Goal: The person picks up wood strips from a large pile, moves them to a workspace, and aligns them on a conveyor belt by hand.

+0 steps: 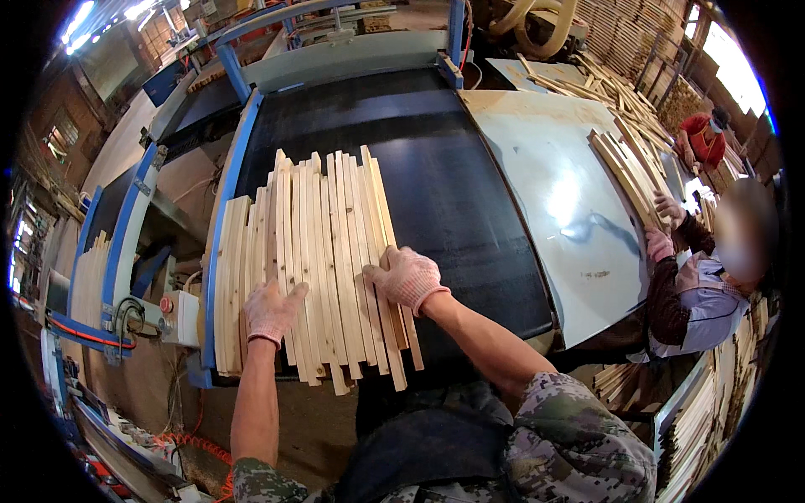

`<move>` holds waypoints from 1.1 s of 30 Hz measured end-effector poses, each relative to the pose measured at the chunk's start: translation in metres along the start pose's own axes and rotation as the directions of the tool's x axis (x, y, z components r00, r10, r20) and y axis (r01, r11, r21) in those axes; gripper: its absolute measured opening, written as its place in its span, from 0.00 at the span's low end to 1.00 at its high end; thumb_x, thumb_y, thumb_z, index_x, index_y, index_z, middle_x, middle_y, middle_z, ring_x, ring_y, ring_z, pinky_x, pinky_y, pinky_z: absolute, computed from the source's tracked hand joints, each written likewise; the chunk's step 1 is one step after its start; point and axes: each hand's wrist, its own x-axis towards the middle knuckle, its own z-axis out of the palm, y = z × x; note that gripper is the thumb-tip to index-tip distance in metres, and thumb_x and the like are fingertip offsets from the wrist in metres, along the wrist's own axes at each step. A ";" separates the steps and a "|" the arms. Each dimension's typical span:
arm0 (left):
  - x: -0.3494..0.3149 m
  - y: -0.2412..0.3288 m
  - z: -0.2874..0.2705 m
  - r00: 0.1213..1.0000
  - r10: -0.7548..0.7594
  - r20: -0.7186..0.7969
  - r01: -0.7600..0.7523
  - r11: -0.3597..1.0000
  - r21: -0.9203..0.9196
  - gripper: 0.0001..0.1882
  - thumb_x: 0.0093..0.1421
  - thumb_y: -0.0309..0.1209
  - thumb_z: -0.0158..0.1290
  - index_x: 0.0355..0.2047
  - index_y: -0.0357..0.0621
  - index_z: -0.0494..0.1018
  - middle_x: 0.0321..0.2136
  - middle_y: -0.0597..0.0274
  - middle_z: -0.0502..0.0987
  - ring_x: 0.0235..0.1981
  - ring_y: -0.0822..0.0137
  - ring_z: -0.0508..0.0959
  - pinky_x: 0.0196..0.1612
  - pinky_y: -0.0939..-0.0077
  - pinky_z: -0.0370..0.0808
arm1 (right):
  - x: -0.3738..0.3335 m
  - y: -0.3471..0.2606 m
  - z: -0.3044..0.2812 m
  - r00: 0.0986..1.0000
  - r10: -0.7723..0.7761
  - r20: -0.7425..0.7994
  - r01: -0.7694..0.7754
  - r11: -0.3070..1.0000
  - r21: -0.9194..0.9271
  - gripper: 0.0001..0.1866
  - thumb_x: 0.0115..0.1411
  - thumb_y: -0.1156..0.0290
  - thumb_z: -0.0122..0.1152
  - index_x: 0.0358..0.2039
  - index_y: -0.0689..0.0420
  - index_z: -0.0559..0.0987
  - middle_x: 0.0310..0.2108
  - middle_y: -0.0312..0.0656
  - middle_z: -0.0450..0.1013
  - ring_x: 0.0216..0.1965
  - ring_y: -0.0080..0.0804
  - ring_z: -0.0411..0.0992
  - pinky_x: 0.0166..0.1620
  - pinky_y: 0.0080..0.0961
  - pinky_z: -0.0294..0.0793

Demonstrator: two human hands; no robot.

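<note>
A row of long, pale wooden strips (pixel 323 251) lies side by side on the black conveyor belt (pixel 453 176), their ends uneven at front and back. My left hand (pixel 275 312), in a pinkish knit glove, rests on top of the strips left of centre, fingers stretched forward and thumb out to the right. My right hand (pixel 408 278), gloved alike, holds the row's right edge, its thumb over the top and its fingers bent at the outer strips. The fingers' undersides are hidden.
Blue rails (pixel 225 201) border the belt, with a grey switch box (pixel 179 318) at the near left. Right of the belt, a co-worker's gloved hands (pixel 662 226) hold more strips over a pale metal table (pixel 545 168). A heap of strips (pixel 608 92) lies behind.
</note>
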 end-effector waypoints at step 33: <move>-0.050 0.256 0.099 0.938 0.273 0.212 -0.030 0.677 -0.735 0.43 0.66 0.46 0.62 0.73 0.36 0.59 0.65 0.39 0.73 0.66 0.48 0.75 0.70 0.55 0.71 | -0.015 0.215 -0.124 0.933 0.198 -0.300 -0.175 0.979 0.103 0.35 0.58 0.33 0.64 0.33 0.60 0.84 0.31 0.55 0.81 0.40 0.52 0.82 0.47 0.42 0.79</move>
